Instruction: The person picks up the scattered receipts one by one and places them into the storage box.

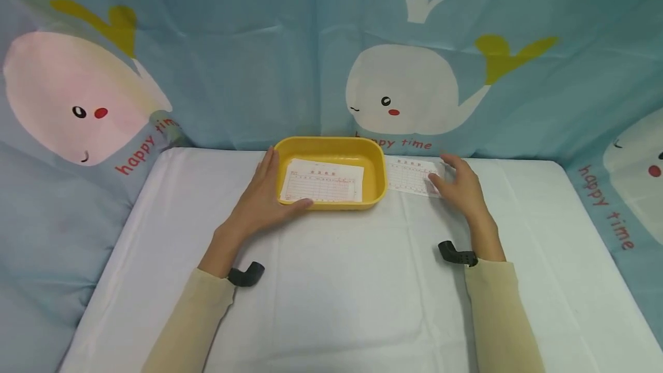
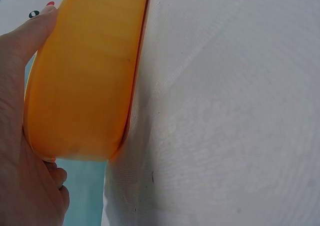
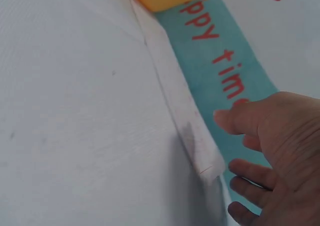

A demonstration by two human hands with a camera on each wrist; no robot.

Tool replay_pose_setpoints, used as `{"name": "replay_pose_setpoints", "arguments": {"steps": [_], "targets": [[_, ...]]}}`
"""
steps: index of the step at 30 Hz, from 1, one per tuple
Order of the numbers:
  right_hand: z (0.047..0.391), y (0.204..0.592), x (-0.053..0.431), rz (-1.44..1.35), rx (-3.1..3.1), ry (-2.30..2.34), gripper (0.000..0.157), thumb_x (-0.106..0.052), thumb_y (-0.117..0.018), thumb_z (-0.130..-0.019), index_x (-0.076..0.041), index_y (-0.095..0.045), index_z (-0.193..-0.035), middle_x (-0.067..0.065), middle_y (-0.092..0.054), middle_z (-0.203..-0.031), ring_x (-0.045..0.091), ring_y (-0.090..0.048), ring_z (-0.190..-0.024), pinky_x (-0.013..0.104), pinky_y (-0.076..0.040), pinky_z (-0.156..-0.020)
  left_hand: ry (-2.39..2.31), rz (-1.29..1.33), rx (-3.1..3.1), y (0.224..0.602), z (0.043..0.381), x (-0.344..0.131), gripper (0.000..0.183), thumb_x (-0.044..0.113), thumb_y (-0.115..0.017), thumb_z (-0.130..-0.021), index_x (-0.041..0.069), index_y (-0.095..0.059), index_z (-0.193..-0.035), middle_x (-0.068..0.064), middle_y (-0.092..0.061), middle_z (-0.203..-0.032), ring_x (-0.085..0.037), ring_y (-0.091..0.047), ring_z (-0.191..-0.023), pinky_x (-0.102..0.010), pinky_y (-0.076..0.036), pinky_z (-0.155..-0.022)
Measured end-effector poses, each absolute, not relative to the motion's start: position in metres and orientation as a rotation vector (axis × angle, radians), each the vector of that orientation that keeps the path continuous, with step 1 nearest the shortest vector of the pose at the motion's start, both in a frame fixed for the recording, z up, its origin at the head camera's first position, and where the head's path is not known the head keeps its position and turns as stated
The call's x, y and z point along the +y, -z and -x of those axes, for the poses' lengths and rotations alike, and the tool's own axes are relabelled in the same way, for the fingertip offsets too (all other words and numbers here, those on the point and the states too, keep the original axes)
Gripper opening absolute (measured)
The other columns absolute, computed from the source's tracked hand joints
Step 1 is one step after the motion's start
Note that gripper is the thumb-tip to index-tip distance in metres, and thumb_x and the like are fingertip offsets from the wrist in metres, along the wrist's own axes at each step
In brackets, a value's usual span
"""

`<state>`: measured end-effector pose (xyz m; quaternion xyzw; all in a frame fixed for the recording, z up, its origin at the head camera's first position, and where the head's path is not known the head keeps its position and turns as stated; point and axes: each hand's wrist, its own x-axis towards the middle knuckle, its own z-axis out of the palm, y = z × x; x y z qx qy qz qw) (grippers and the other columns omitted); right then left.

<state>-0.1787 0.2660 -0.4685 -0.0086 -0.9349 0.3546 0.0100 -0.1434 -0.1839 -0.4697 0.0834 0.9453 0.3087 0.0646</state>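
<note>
A shallow yellow plastic tray (image 1: 374, 205) stands near the table's far edge, holding a small stack of printed form slips (image 1: 322, 183) with red lines. My left hand (image 1: 263, 197) holds its left front corner, fingers along the left side and thumb along the front rim. From the left wrist, the thumb (image 2: 37, 30) lies at the rim and the fingertips bend in by the tray's end. More printed slips (image 1: 409, 176) lie right of the tray. My right hand (image 1: 463, 189) hovers over their right end, its fingers spread and loosely bent, with nothing in them.
A white cloth covers the table (image 1: 342, 281). Behind it hangs a blue curtain (image 1: 233, 73) with whale prints and red lettering, close behind the tray. A black curved piece (image 1: 456, 253) is worn on the right wrist, and a similar one (image 1: 247, 275) on the left.
</note>
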Motion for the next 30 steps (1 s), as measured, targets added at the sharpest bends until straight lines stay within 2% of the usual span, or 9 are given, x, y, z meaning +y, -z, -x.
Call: {"name": "replay_pose_setpoints", "arguments": {"steps": [8,15,22,27,30], "targets": [[0.180,0.487,0.268,0.032,-2.877,-1.101,0.079,-0.024,-0.074,-0.098,0.003,-0.036,-0.161,0.031,-0.040,-0.165,0.053,-0.035,-0.155,0.067,-0.028,-0.127,-0.917,-0.242,2.857,0.469,0.144,-0.185,0.139,0.093,-0.061,-0.076,0.024,0.017,-0.168,0.008,0.019,-0.178,-0.025,0.003,-0.169,-0.060,-0.018,-0.134],[0.177,0.488,0.261,0.080,-2.862,-1.122,0.076,-0.018,-0.075,-0.097,0.001,-0.039,-0.161,0.029,-0.045,-0.162,0.050,-0.036,-0.155,0.065,-0.029,-0.128,-0.917,-0.239,2.856,0.471,0.143,-0.186,0.139,0.093,-0.063,-0.076,0.024,0.017,-0.168,0.007,0.017,-0.179,-0.027,0.001,-0.169,-0.059,-0.019,-0.134],[0.178,0.491,0.259,0.123,-2.826,-1.096,0.074,-0.017,-0.077,-0.096,-0.003,-0.041,-0.160,0.032,-0.054,-0.153,0.050,-0.047,-0.147,0.066,-0.036,-0.123,-0.909,-0.242,2.859,0.470,0.144,-0.185,0.139,0.093,-0.062,-0.076,0.023,0.016,-0.168,0.008,0.019,-0.178,-0.029,0.000,-0.169,-0.058,-0.018,-0.135],[0.176,0.489,0.256,0.203,-2.767,-1.074,0.070,-0.015,-0.077,-0.095,0.000,-0.046,-0.156,0.033,-0.064,-0.137,0.050,-0.058,-0.133,0.066,-0.034,-0.120,-0.898,-0.253,2.859,0.470,0.145,-0.185,0.139,0.093,-0.061,-0.077,0.023,0.017,-0.168,0.008,0.019,-0.178,-0.030,0.000,-0.169,-0.059,-0.017,-0.135],[0.175,0.489,0.255,0.260,-2.740,-1.073,0.066,-0.016,-0.077,-0.095,0.003,-0.051,-0.153,0.032,-0.068,-0.131,0.048,-0.063,-0.125,0.063,-0.040,-0.115,-0.900,-0.248,2.853,0.470,0.145,-0.185,0.138,0.093,-0.061,-0.077,0.024,0.017,-0.168,0.009,0.020,-0.178,-0.030,0.000,-0.169,-0.060,-0.017,-0.135]]}}
